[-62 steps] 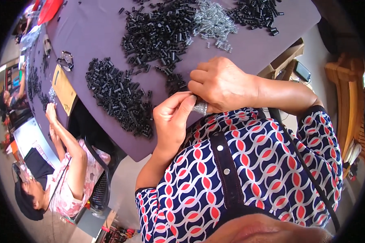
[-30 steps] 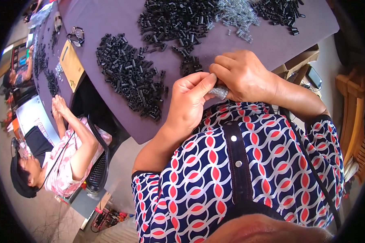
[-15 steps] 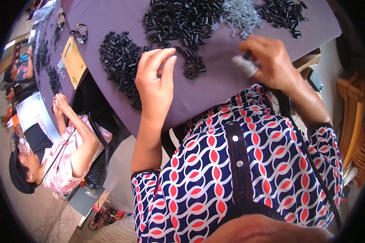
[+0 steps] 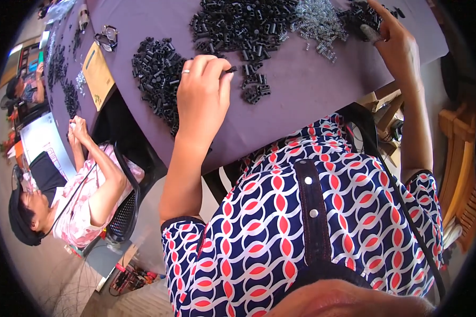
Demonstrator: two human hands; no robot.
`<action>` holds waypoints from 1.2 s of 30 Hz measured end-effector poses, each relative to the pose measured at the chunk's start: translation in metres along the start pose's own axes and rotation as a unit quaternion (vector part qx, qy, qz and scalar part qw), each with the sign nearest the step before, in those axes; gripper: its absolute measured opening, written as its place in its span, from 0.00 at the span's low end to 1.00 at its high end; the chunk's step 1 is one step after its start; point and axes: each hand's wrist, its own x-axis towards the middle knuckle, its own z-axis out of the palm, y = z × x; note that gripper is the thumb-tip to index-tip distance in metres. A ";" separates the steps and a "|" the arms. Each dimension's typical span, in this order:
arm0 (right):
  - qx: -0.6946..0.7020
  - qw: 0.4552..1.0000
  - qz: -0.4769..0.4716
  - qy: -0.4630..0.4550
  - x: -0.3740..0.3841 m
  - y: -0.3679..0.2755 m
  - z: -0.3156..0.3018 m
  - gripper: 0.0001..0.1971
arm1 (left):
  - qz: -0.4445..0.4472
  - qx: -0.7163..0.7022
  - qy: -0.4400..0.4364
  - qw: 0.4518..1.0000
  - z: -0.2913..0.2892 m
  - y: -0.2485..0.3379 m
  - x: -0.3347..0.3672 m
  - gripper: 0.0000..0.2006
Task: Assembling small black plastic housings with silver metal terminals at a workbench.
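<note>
My left hand point(image 4: 202, 90), with a ring on one finger, pinches a small black plastic part point(image 4: 231, 69) between thumb and fingertips. It hovers beside a heap of black cylindrical caps point(image 4: 152, 66). A short trail of black clip-like pieces point(image 4: 256, 87) lies just right of it. At the far right my right hand point(image 4: 396, 42) reaches over a pile of small black parts point(image 4: 355, 20), its thumb and forefinger apart. Grey wrapping point(image 4: 369, 33) covers the thumb tip. Between the hands lie a large heap of black clips point(image 4: 240, 24) and a pile of silvery springs point(image 4: 318, 25).
A purple cloth point(image 4: 301, 90) covers the table. At left are a yellow envelope point(image 4: 97, 74) and a wristwatch point(image 4: 109, 34). Another person point(image 4: 90, 195) sits beside the table, hands together, and someone else is farther back. A wooden chair point(image 4: 460, 158) stands at right.
My right hand has moved away and to the right, from near the table's front edge to the right-hand pile. My left hand has turned slightly, and the black part shows at its fingertips.
</note>
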 end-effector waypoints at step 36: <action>-0.042 0.772 -0.625 -0.106 -0.041 -0.023 0.114 0.09 | -0.270 -0.479 0.018 0.835 -0.004 0.028 -0.033 0.07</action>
